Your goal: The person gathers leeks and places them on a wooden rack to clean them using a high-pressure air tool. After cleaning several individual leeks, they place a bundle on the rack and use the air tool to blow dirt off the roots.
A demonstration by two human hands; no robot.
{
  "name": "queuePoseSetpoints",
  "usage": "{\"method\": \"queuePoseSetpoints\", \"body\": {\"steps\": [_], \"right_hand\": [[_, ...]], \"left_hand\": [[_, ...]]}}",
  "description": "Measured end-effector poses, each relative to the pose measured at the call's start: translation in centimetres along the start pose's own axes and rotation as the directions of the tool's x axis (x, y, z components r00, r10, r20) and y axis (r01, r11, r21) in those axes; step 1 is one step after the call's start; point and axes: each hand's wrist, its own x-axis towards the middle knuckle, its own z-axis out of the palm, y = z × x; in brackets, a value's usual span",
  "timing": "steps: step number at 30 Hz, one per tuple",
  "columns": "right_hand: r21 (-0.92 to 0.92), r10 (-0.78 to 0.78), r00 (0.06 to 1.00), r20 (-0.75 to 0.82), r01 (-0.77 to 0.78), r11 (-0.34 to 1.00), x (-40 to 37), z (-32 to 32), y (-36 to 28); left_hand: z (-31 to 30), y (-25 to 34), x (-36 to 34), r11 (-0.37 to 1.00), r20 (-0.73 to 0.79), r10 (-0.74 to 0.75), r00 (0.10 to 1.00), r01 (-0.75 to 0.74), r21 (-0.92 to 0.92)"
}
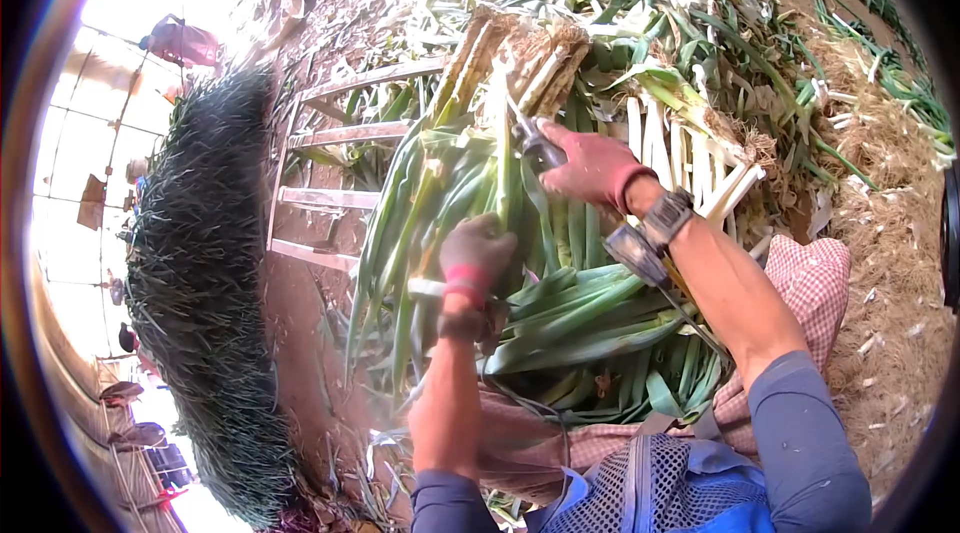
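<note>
You have a bundle of leeks lying across your lap. The roots point away from you, and the green leaves fan back over the checked cloth on your knees. Your left hand, gloved, is closed around the leaves partway down the bundle and pins it in place. Your right hand, also gloved, is wrapped tight on what looks like a small knife. Its tip is set against the pale stalks just short of the roots.

This reads as the trimming step, with the blade at the stalk end and the cut or peel not yet made. I cannot tell whether the edge is touching one stalk or several.

The next move calls for a firm hold from your left hand so the bundle does not roll. Make a short stroke directed away from that hand, which sits close along the same stalks. Mind the strap on your right wrist and the cable trailing from it, since they hang just above the leaves.

A wooden frame stands just beside the bundle on your left. Beyond it is a dark green heap. A loose pile of leeks lies ahead on your right.
</note>
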Motion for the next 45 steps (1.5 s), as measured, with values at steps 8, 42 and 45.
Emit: {"method": "queuePoseSetpoints", "body": {"steps": [8, 42, 45], "right_hand": [[0.061, 0.095, 0.994, 0.048, -0.097, 0.993, 0.7, -0.1, -0.1], [0.127, 0.084, 0.995, 0.051, -0.090, 0.988, -12.1, 2.4, 4.0], [0.144, 0.026, 0.993, 0.115, -0.043, 0.989, -10.5, 2.7, 3.1]], "left_hand": [[-0.5, 1.0, -0.8, 0.997, -0.011, 0.047, 0.999, -0.046, 0.059], [3.1, 4.5, 1.7, 0.958, -0.208, 0.237, 0.949, -0.194, 0.210], [3.6, 4.9, 2.9, 0.961, -0.249, 0.238, 0.939, -0.190, 0.203]]}}
